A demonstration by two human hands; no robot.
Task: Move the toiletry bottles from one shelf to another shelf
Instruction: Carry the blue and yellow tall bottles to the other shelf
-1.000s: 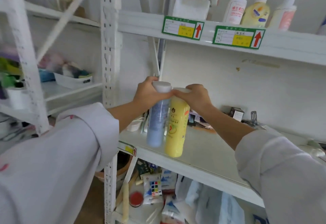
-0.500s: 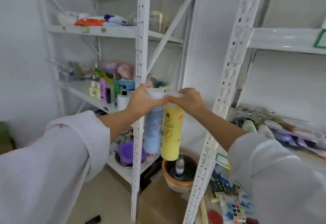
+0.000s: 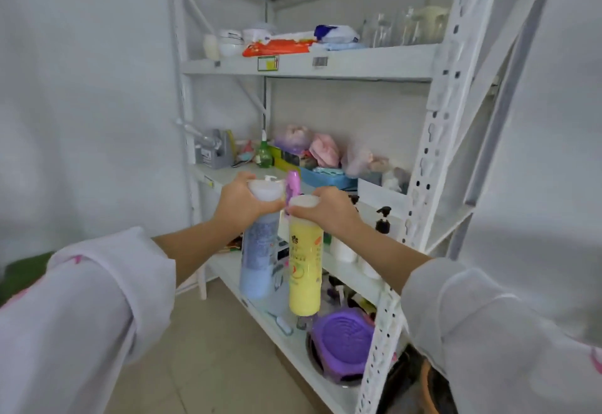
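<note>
- Head view: we stand in a pale storage corner facing a white metal rack [image 3: 433, 140] that runs back toward the wall, its tiers already crowded.
- The middle shelf [image 3: 224, 174] in front of us holds a green pump bottle [image 3: 263, 154], a blue tray [image 3: 329, 179] and soft pink bundles, while its near end is bare. We judge that bare part to be where the load is bound.
- Our left hand [image 3: 239, 205] is clenched round the neck of the blue bottle [image 3: 259, 257], just under its white cap, so the body hangs straight down and clear of the shelf edges.
- Our right hand [image 3: 329, 211] is wrapped the same way round the neck of the yellow bottle [image 3: 305, 270].
- The two bottles hang side by side, close together or just touching, in the air in front of the rack and resting on nothing.
- A pink bottle [image 3: 292, 185] shows between the two caps. We cannot tell whether it stands on the shelf behind.
- Lower down, a purple basin [image 3: 342, 345] fills the bottom tier, so we judge there is no room there.
</note>
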